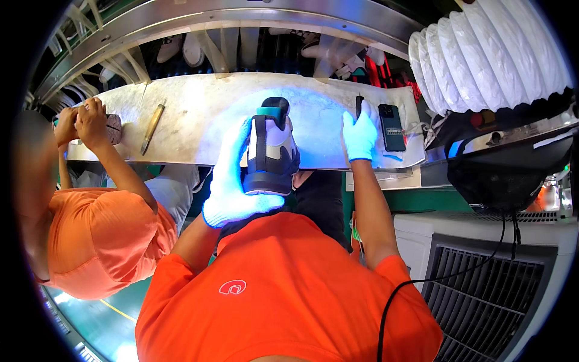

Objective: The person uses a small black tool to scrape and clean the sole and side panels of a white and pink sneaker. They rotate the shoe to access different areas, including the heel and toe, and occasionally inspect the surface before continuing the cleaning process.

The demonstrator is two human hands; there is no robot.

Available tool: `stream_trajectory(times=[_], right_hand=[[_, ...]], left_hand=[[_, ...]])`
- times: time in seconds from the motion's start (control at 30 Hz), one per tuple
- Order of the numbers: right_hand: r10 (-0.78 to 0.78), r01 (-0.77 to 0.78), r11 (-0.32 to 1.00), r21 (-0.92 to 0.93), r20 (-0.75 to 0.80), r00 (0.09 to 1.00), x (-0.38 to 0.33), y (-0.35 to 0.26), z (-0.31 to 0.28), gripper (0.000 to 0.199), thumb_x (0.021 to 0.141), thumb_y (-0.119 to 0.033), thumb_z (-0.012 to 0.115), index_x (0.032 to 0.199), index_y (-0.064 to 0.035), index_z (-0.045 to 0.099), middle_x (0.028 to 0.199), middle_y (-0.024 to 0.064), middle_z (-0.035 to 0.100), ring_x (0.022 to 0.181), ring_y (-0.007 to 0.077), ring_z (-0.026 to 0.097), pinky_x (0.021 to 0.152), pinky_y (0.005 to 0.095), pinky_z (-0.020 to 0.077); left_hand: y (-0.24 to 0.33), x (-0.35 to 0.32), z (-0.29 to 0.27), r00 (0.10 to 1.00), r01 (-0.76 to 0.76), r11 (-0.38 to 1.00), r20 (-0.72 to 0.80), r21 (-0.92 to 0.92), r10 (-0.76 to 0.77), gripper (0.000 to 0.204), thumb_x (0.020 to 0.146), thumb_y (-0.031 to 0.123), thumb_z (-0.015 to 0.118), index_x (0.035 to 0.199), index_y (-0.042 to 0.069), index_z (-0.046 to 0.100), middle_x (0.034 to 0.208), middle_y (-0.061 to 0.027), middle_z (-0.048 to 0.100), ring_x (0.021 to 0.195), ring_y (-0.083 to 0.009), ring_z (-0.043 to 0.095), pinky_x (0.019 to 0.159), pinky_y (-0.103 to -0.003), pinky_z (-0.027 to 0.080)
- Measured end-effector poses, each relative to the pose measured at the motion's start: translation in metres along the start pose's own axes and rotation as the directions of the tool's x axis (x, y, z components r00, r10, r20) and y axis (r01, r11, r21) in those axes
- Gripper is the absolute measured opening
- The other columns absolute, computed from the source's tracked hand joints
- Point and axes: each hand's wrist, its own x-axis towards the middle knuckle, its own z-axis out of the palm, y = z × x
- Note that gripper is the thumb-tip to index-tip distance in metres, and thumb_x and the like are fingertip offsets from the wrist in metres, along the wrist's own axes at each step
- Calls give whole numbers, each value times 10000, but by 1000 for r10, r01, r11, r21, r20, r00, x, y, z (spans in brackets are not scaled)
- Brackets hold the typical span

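Head camera: the left hand [229, 188], in a knitted glove that looks white-blue under the lamp light, grips a grey and black sneaker [274, 151] from its left side. The fingers run up along the upper while the thumb reaches beneath the near end. The sneaker is just right of the left hand's palm, overhanging the near edge of the tabletop [187, 114], with what looks like its heel toward the body; a teal patch shows at the collar.

The right hand [360, 136], gloved alike, is well apart from the sneaker, over the right part of the tabletop. It seems closed around a slim black tool [359, 104] that sticks up between thumb and forefinger; its exact kind cannot be told. Just right of this hand lies a dark smartphone [392, 128], and farther out beyond it hang a white ribbed duct [482, 60] and a black bag [509, 175].

Left of the left hand, well apart, a wooden-handled tool [152, 128] lies on the tabletop. Farther left are a co-worker's hands [90, 123], holding a darker item that is partly hidden.

The step in hand looks like steadying the sneaker while the right hand takes up or sets down the black tool. The next move seems to call for a firm left grip with the heel kept exposed, and for the right hand to clear the phone on its way across.
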Motion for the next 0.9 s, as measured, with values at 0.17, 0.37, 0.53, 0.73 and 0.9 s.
stream_trajectory(times=[0.17,0.37,0.53,0.73,0.9], right_hand=[[97,-73,991,-109,233,968,11,-3,21,706,1015,-338,703,1605,-20,483,1437,254,640,1302,476,613,1114,568,494],[161,-327,880,346,429,889,30,-41,-35,261,971,-274,775,987,-14,746,830,139,740,779,271,764,726,448,591],[83,-544,-139,828,557,826,19,-131,-131,233,1074,-163,678,1202,32,679,819,61,668,699,192,697,639,350,598],[-92,-519,-664,538,630,771,16,-185,-165,143,1110,-243,690,1016,-139,659,753,-7,617,667,165,644,627,339,528],[54,-454,-619,641,611,789,18,-203,-171,136,1127,-230,663,1057,-115,678,795,10,662,662,143,622,576,312,511]], left_hand=[[11,3,-8,1000,14,1000,-23,16,-14,1366,652,444,1068,1716,6,331,1639,-235,491,1477,-402,573,1198,-479,494],[17,2,-6,998,45,999,-50,28,-43,1313,666,473,1074,1690,23,387,1589,-230,546,1471,-399,569,1199,-495,492],[8,8,-6,996,-88,992,-15,92,89,1295,658,491,1070,1664,3,417,1627,-229,524,1505,-383,533,1254,-489,435],[23,5,4,999,-27,996,-28,81,29,1272,634,418,1086,1648,17,430,1591,-230,535,1470,-399,559,1223,-493,470],[26,3,8,998,-56,995,2,81,56,1289,616,409,1094,1650,24,429,1582,-226,532,1462,-400,561,1209,-498,480]])
